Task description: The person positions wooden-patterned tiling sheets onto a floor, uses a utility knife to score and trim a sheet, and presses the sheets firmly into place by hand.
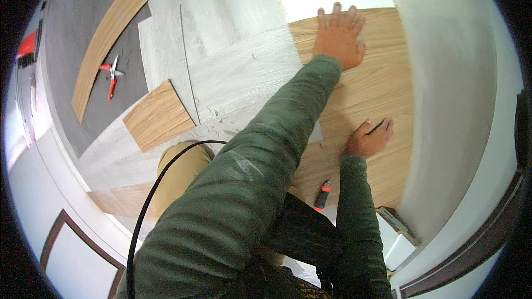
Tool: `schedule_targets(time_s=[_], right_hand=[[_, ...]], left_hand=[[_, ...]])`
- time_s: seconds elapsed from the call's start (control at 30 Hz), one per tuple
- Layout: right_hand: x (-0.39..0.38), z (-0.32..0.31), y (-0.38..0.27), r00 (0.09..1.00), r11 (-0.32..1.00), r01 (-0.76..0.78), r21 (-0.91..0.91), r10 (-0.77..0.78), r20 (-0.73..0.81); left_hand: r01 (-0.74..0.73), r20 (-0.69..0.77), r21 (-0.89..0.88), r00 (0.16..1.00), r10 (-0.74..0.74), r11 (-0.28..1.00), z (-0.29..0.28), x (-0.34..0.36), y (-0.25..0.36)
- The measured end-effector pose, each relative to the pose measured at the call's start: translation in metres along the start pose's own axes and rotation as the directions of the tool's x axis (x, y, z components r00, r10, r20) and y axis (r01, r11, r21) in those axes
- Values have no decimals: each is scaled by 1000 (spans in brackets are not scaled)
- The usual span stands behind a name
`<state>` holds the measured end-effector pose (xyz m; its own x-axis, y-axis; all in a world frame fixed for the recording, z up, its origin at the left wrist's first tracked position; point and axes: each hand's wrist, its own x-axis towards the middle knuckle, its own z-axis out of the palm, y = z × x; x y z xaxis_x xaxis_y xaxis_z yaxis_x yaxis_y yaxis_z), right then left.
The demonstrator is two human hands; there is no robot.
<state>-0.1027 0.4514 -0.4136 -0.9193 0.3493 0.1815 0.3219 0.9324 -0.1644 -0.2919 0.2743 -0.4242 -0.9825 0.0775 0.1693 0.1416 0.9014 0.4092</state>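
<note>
My left hand [341, 39] lies with its fingers spread on the far end of the wood-look flooring planks [360, 97], close to the edge of a bright white area. Nearer to me, my right hand [372, 138] is closed over the same planks. A thin dark strip [378, 126] shows between its thumb and fingers; its kind is too small to make out. On the floor by my knees, left of my right forearm, lies a red-and-black utility knife [322, 195].
Grey planks [238, 55] cover the floor to the left, with thin dark shavings scattered on them. A short wood-look offcut [159, 116], red-handled shears [113, 76] and a long wood-look plank [105, 39] lie there. A pale wall [454, 77] borders the right side. A black cable [149, 199] crosses beside my knee.
</note>
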Motion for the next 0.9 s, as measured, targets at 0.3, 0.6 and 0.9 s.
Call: schedule_targets(time_s=[0.3,0.6,0.9], right_hand=[[-9,8,4,996,996,93,-16,-93,7],[-10,17,16,982,986,160,-42,-163,-99],[-6,14,12,989,991,131,-30,-133,-71]], left_hand=[[40,12,-116,999,-39,992,-5,-6,-9],[193,46,-140,981,-189,971,-6,3,14],[345,17,-119,938,-345,931,8,18,55]])
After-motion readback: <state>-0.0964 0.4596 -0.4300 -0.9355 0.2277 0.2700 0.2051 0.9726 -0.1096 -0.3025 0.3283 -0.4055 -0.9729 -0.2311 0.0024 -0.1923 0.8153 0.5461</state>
